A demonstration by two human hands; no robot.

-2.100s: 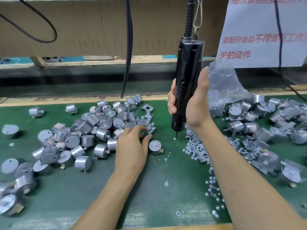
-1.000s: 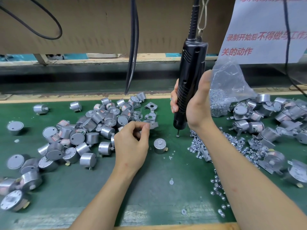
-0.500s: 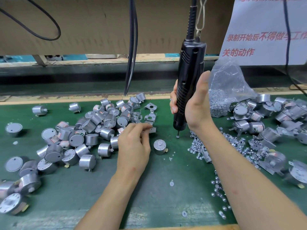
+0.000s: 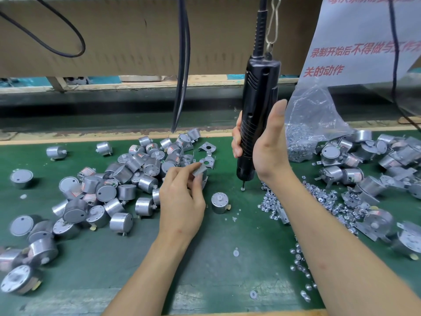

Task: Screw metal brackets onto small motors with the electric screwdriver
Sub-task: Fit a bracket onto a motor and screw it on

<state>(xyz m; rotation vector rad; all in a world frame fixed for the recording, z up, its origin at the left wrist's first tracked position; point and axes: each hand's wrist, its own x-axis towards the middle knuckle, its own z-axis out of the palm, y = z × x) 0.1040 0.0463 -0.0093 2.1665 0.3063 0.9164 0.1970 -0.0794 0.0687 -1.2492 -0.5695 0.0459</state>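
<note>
left hand: your left hand pinches a metal bracket in its fingertips, just above the green mat
right hand: your right hand grips the hanging electric screwdriver, upright, with a screw at its bit
motor: one small motor stands shaft up beside your left hand, untouched
step: bringing the bracket to the motor
next: seat the bracket over the shaft, holes aligned, then lower the bit
</note>
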